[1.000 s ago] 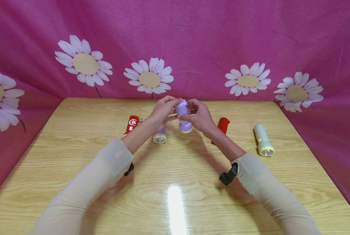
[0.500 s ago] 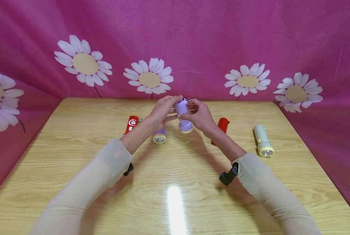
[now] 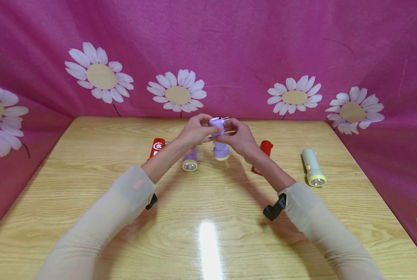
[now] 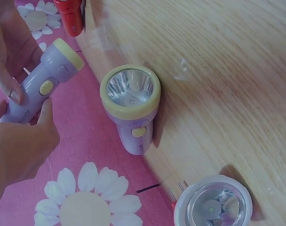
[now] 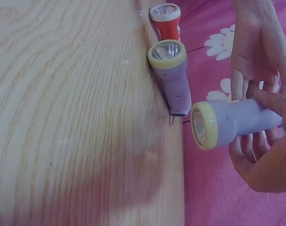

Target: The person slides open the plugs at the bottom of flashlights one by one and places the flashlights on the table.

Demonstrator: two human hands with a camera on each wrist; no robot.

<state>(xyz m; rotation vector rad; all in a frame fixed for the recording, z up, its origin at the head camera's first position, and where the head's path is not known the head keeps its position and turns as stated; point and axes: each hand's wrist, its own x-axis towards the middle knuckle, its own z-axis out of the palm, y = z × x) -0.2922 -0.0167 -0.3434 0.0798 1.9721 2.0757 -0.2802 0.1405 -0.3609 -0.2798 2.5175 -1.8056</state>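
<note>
A purple flashlight [image 3: 220, 151] with a cream rim is held up over the far part of the table, lens end down. Metal plug prongs [image 3: 226, 119] stick out near its upper end. My left hand [image 3: 195, 130] pinches the upper body, thumb across the front. From the other side my right hand [image 3: 243, 138] grips the middle with thumb and fingers. In the left wrist view its cream switch [image 4: 46, 87] shows between the hands. A second purple flashlight [image 3: 190, 160] lies just left of it on the table, partly behind my left hand.
A red flashlight [image 3: 157, 146] lies left, partly behind my left forearm. Another red one [image 3: 266, 148] lies right, partly behind my right forearm. Farther right is a pale grey-green flashlight [image 3: 311, 163]. A pink daisy-print cloth [image 3: 236, 58] stands behind the wooden table [image 3: 180, 233].
My left thumb has moved from the flashlight's top end down onto its front, so the top and prongs show more. The flashlight sits slightly lower; my right hand keeps its grip.
</note>
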